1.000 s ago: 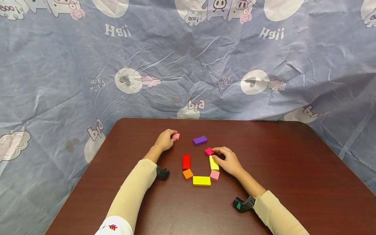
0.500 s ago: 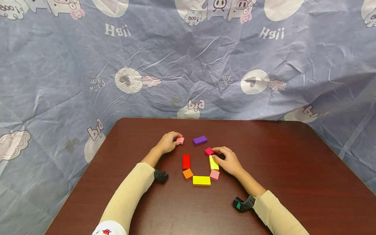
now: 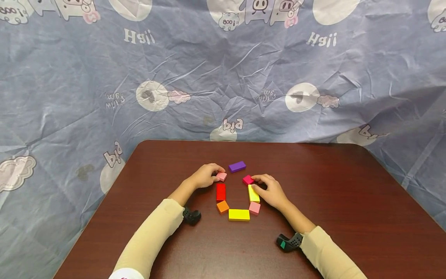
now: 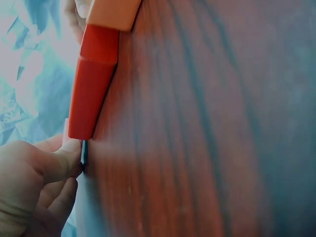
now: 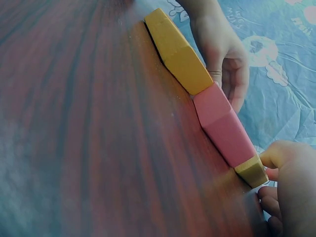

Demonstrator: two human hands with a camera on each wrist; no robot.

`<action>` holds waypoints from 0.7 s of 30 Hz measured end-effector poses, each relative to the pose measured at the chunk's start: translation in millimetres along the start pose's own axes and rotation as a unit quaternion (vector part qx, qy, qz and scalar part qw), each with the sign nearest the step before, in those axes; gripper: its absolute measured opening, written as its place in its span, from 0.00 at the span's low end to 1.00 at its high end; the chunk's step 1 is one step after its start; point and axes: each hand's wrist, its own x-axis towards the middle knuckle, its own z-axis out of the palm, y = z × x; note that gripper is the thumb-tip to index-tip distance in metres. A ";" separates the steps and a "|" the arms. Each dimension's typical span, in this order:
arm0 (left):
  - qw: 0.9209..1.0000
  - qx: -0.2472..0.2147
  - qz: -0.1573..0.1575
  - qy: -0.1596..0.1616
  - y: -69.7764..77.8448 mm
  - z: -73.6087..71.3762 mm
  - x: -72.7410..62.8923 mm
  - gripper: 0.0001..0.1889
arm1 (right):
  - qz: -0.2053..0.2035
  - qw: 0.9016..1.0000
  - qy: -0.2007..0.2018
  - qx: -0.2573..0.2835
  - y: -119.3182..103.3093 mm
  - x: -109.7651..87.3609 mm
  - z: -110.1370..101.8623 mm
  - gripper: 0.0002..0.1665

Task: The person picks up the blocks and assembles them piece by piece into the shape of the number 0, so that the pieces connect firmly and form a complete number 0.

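Observation:
My left hand (image 3: 204,177) pinches a small pink block (image 3: 222,177) just beyond the far end of the red block (image 3: 221,192). My right hand (image 3: 273,192) has its fingertips at a crimson block (image 3: 248,179). Its thumb lies by the upright yellow block (image 3: 254,193); in the right wrist view, a bit of crimson shows between thumb and fingers. An orange block (image 3: 223,207), a crosswise yellow block (image 3: 239,215) and another pink block (image 3: 254,208) continue the ring on the near side. Behind it lies a slanted purple block (image 3: 237,166), touched by neither hand.
The blocks lie on a dark brown table (image 3: 313,182) with rounded far corners. A blue printed cloth (image 3: 223,69) hangs behind the far edge. Black wrist straps with cameras (image 3: 290,242) sit on both forearms.
My left hand has brought the small pink block right and nearer, from the far left to beside the red block's far end. The right hand has stayed in place.

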 end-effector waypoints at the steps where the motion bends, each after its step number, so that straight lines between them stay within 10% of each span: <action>1: 1.000 0.001 0.006 -0.002 0.7 -0.1 -0.4 0.14 | 0.001 1.000 -0.001 0.001 -0.4 0.1 -0.2 0.17; 21: 0.999 0.004 0.019 -0.040 5.8 -1.1 -3.2 0.16 | -0.001 1.000 -0.006 0.005 -1.2 0.0 -1.3 0.17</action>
